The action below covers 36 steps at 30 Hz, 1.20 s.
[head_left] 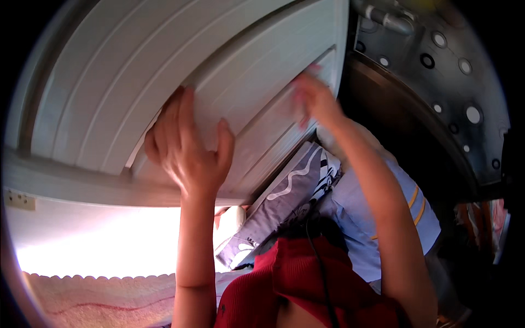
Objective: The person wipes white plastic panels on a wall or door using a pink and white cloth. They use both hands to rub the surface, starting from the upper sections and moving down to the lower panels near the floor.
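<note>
A large white panelled surface with long grooves, like a cupboard front or door, spans the upper left. My left hand is up against it. Its fingers are stretched along a groove and the thumb stands well apart, so the hand is open. Further right, my right hand is at or just in front of the same surface, by another groove. Motion smears its fingers, hiding whether they touch the surface or hold anything.
Below the panel lie a grey patterned cushion and a blue-grey pillow. A dark surface with ring patterns rises at the right. A pink scalloped cloth is at lower left, and a wall socket at far left.
</note>
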Available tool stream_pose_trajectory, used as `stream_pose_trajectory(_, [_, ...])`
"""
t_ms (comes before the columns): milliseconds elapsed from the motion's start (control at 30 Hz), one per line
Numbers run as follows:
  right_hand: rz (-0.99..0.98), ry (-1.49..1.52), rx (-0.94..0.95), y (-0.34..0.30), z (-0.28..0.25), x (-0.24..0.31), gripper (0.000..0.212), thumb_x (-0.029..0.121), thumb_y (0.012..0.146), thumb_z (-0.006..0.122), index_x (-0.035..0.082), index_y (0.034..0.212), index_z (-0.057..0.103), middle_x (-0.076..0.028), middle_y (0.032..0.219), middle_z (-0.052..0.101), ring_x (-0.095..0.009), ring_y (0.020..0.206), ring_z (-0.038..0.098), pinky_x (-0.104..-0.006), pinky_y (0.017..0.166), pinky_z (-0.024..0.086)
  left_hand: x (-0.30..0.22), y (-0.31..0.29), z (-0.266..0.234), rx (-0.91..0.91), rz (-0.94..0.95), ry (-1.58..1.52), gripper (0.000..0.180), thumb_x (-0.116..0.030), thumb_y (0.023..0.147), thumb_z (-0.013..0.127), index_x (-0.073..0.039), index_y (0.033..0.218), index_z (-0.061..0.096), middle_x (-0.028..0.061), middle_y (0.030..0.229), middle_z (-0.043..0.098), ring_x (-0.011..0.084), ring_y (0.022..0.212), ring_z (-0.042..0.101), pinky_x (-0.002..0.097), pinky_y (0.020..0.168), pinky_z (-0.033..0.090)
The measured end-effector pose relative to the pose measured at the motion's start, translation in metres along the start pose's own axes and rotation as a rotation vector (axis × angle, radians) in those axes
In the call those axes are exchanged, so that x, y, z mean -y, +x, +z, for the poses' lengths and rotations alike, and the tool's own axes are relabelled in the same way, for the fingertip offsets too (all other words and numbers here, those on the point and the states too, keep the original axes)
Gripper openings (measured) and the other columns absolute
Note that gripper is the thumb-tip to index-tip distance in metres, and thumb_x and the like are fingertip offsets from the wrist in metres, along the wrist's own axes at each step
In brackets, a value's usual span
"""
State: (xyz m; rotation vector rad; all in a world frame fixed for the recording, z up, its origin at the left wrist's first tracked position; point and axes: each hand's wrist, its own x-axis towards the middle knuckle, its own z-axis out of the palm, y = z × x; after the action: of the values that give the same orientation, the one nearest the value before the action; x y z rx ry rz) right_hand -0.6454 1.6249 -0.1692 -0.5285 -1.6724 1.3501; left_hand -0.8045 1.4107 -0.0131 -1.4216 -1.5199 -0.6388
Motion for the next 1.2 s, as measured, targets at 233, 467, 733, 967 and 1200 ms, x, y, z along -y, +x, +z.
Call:
stream_pose_trajectory(233, [-0.420,-0.512,-0.193,-0.016,0.052,0.014,0.024,0.005,0.082,0.059,0.004,0.106,0.063,-0.017,0.105,0.063,-0.038,0.097,0.060,-0.0435,0.084,0.048,0.011,-0.017,-0.020,-0.036,-0.042,-0.385,0.052,-0.013,0.077,0.064,0.002,0.126,0.054,0.0186,0.119,0.062,0.0319,0.111,0.059,0.0429,0.097,0.039])
stream_pose_trajectory(467, [-0.504,-0.464,-0.112,-0.076,0.163,0.044,0.029,-0.001,0.072,0.062,0.004,0.101,0.062,-0.014,0.108,0.060,-0.036,0.096,0.056,-0.0424,0.083,0.047,0.034,-0.077,-0.070,-0.076,-0.143,-0.559,0.037,-0.006,0.090,0.050,0.004,0.125,0.048,0.0224,0.123,0.057,0.0330,0.116,0.056,0.0438,0.102,0.043])
stream_pose_trajectory(733, [-0.487,-0.293,0.142,-0.117,0.227,0.060,0.027,0.003,0.077,0.059,0.005,0.103,0.059,-0.014,0.107,0.060,-0.034,0.098,0.056,-0.0415,0.084,0.046,0.041,-0.098,-0.069,-0.009,-0.116,-0.520,0.038,-0.003,0.084,0.054,0.005,0.120,0.053,0.0227,0.120,0.059,0.0358,0.114,0.055,0.0459,0.099,0.042])
stream_pose_trajectory(967, [-0.440,-0.172,0.146,-0.117,0.228,0.067,0.021,0.005,0.084,0.055,0.003,0.105,0.060,-0.015,0.105,0.061,-0.037,0.095,0.058,-0.0434,0.081,0.049,0.035,-0.109,-0.071,0.002,-0.237,-0.655,0.031,-0.001,0.077,0.059,0.003,0.108,0.060,0.0210,0.109,0.065,0.0360,0.101,0.063,0.0436,0.090,0.048])
stream_pose_trajectory(1200, [-0.030,0.189,0.458,-0.110,0.196,0.082,0.019,0.007,0.096,0.053,0.003,0.111,0.063,-0.010,0.102,0.065,-0.022,0.090,0.065,-0.0334,0.077,0.054,0.028,-0.150,-0.100,0.018,-0.571,-0.791,0.024,-0.003,0.088,0.049,0.006,0.108,0.058,0.0207,0.106,0.066,0.0309,0.101,0.063,0.0390,0.091,0.048])
